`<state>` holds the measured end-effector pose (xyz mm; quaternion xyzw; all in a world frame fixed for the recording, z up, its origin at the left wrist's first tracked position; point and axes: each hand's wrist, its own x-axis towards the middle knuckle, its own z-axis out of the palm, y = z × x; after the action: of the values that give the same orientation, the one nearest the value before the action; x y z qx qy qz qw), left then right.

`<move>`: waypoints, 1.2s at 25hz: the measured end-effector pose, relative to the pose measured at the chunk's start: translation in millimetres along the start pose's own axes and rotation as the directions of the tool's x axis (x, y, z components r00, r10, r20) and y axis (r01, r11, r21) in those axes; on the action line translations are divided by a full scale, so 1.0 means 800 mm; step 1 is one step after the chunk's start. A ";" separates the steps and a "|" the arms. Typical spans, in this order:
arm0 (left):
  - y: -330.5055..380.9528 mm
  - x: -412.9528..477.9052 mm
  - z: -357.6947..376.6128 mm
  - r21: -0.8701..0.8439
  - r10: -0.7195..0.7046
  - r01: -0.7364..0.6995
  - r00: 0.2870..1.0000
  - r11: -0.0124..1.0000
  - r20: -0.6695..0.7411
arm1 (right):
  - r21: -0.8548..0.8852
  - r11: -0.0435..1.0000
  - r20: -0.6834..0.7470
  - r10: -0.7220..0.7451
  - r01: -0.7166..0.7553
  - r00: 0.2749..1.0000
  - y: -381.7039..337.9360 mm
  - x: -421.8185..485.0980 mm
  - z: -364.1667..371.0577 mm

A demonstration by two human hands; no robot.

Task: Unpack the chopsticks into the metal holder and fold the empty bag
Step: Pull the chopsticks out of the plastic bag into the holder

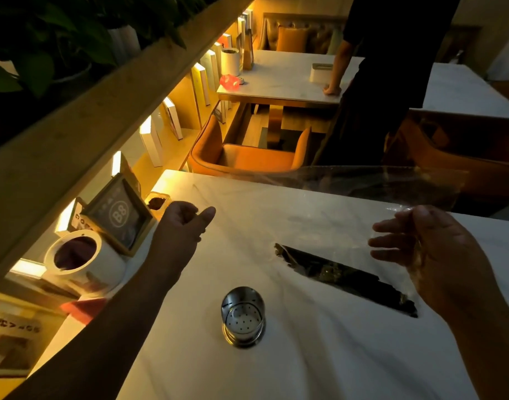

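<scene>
While the right hand [426, 255] pinches the clear bag [363, 183] by one end and holds it up over the white table [305, 356], the left hand [184, 223] hangs above the table with its fingers loosely curled and nothing in it. The dark chopsticks [345, 278] lie in a bunch on the table, just under the right hand. The shiny metal holder [243, 316] stands upright nearer the person, with no chopsticks in it. A white pot [83, 261] and a framed sign [119, 213] sit at the left edge.

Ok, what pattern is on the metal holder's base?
Small round holes dotted across the shiny steel bottom of the metal holder, seen from the head camera.
</scene>
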<state>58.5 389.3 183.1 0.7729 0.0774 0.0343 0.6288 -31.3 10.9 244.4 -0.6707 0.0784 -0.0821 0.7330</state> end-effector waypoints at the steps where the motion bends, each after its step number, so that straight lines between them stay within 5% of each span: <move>1: -0.006 -0.002 0.003 -0.008 -0.035 0.036 0.998 0.999 0.055 | -0.008 1.000 0.003 -0.002 0.002 1.000 0.000 -0.002 0.001; 4: -0.020 -0.006 0.019 -0.025 -0.145 0.161 0.940 0.987 0.309 | -0.046 0.999 0.012 0.000 0.001 1.000 0.004 -0.004 0.001; 7: -0.021 -0.005 0.042 0.028 -0.193 0.199 0.889 0.980 0.415 | -0.057 0.998 0.015 0.018 -0.017 1.000 0.003 -0.007 -0.003; 16: -0.010 -0.011 0.051 0.062 -0.136 0.121 0.875 0.991 0.464 | -0.041 0.993 -0.081 0.104 -0.107 0.991 0.005 0.000 -0.023; 27: 0.006 -0.055 0.021 -0.188 -0.008 0.117 0.868 0.975 0.497 | -0.150 0.961 -0.128 0.215 -0.234 0.968 0.041 0.018 -0.014; 30: 0.038 -0.051 0.016 -0.251 0.064 0.055 0.894 0.966 0.444 | -0.007 0.972 -0.079 0.232 -0.233 0.969 0.022 0.031 -0.018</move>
<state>22.1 364.2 211.7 0.6721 -0.0767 -0.1337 0.7242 -10.1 -7.2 225.5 -0.6590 0.1856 -0.0209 0.7286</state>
